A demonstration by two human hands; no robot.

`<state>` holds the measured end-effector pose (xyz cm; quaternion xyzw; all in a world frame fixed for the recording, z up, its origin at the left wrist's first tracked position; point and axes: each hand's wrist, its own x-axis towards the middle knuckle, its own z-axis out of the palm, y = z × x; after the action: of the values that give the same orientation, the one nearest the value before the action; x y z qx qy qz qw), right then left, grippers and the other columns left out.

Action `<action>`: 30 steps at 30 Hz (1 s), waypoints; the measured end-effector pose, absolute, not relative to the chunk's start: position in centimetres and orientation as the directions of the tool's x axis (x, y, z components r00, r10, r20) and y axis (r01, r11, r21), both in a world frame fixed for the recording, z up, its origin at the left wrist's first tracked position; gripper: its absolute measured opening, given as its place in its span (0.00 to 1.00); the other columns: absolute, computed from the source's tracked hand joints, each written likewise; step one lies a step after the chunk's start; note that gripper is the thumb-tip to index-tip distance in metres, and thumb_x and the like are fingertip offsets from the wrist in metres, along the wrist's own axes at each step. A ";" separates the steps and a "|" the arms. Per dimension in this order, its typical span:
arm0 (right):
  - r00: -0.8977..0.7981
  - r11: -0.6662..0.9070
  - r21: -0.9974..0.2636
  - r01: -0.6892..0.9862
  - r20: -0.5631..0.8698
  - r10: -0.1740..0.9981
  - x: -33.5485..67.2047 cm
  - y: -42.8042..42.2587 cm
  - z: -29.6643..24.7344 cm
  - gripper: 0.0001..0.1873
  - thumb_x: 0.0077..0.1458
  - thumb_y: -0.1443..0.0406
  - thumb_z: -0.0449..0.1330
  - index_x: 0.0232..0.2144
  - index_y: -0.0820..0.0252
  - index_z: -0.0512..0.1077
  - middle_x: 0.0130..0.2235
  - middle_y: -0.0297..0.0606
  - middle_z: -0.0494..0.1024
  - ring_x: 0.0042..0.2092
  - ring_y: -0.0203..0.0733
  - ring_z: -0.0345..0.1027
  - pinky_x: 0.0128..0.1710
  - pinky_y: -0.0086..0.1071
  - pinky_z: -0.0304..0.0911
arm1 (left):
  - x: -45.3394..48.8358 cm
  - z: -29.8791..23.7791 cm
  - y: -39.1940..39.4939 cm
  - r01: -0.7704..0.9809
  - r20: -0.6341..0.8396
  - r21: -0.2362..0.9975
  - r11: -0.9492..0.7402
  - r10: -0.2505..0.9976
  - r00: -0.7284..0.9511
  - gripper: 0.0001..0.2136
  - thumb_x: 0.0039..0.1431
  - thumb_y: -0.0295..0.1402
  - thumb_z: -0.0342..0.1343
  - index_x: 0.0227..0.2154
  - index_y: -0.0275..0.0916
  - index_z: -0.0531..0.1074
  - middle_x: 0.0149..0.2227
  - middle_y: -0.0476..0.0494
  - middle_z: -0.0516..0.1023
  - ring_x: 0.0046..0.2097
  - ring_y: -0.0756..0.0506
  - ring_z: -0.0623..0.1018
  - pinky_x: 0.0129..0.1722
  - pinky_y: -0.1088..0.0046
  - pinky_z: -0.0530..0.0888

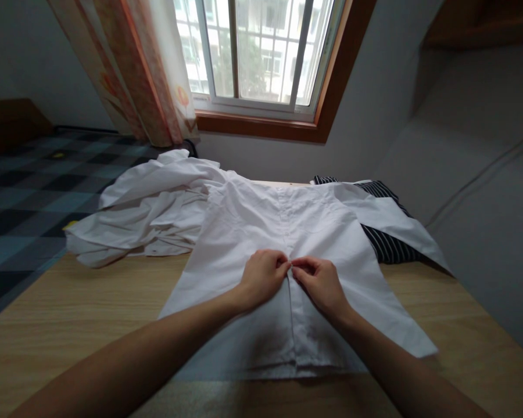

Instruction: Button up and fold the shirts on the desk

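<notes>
At the far left of the frame, a checked bedcover [30,197] is spreading behind the pale wooden table [100,284], while a flowered curtain [131,69] is hanging at the upper left. Left of centre, a heap of crumpled white cloth [152,209] is resting on the table. Across the middle, a white shirt [239,232] is lying flat, its hem facing the bottom edge. The left hand [265,276] is reaching in over it, thumb and fingers pinching at the buttoned front strip — the strip is running right beneath the fingertips. Just beside, nearly touching, the right hand [323,283] is pinching at the same spot from the other side — whether a button is sitting between the fingers, I cannot tell. Right of centre, a white sleeve [396,215] is lying over dark striped cloth [387,247].
</notes>
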<state>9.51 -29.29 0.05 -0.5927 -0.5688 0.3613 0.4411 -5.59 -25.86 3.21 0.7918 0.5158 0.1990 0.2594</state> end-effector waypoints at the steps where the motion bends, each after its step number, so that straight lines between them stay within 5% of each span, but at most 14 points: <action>1: 0.097 0.040 -0.933 0.358 0.080 0.992 9.5 -29.3 0.0 0.12 0.49 0.62 0.61 0.34 0.62 0.80 0.32 0.41 0.82 0.33 0.44 0.75 0.36 0.34 0.69 | -5.6 3.2 -25.8 0.707 0.039 0.628 -0.325 0.920 0.389 0.10 0.57 0.31 0.53 0.28 0.38 0.80 0.26 0.46 0.79 0.30 0.48 0.73 0.31 0.74 0.62; 9: 0.144 -0.008 -0.938 0.346 0.045 0.989 9.4 -29.2 0.3 0.11 0.50 0.61 0.61 0.31 0.62 0.79 0.29 0.40 0.81 0.29 0.44 0.74 0.31 0.33 0.67 | -5.4 3.2 -26.1 0.693 0.057 0.640 -0.332 0.920 0.388 0.11 0.58 0.29 0.51 0.31 0.37 0.80 0.29 0.44 0.80 0.32 0.47 0.75 0.32 0.74 0.65; 15: 0.090 0.131 -0.715 0.686 0.262 0.961 9.2 -29.6 1.5 0.06 0.52 0.64 0.59 0.26 0.58 0.76 0.27 0.38 0.79 0.29 0.42 0.72 0.33 0.33 0.63 | -5.4 2.7 -26.4 0.720 0.102 0.579 -0.383 0.910 0.402 0.12 0.61 0.30 0.50 0.34 0.39 0.80 0.32 0.43 0.81 0.35 0.45 0.77 0.35 0.72 0.66; 22: 0.045 0.182 -0.681 0.710 0.301 0.953 9.3 -29.6 1.2 0.06 0.53 0.66 0.58 0.26 0.58 0.73 0.26 0.36 0.77 0.29 0.41 0.69 0.32 0.31 0.60 | -5.6 2.7 -26.7 0.725 0.125 0.549 -0.415 0.899 0.419 0.12 0.61 0.30 0.49 0.32 0.39 0.79 0.31 0.43 0.80 0.33 0.45 0.76 0.33 0.72 0.65; 30: -0.122 0.345 -0.445 0.826 0.457 0.881 9.0 -30.1 0.3 0.12 0.59 0.69 0.50 0.28 0.60 0.72 0.29 0.41 0.75 0.32 0.42 0.69 0.34 0.32 0.58 | -5.5 2.8 -26.1 0.709 0.072 0.631 -0.316 0.933 0.352 0.09 0.53 0.27 0.51 0.24 0.37 0.77 0.24 0.47 0.77 0.28 0.49 0.71 0.29 0.74 0.62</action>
<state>8.97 -30.06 0.29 -0.5708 -0.7479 0.0409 0.3364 -5.49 -26.09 2.83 0.7812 0.5254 0.2186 0.2566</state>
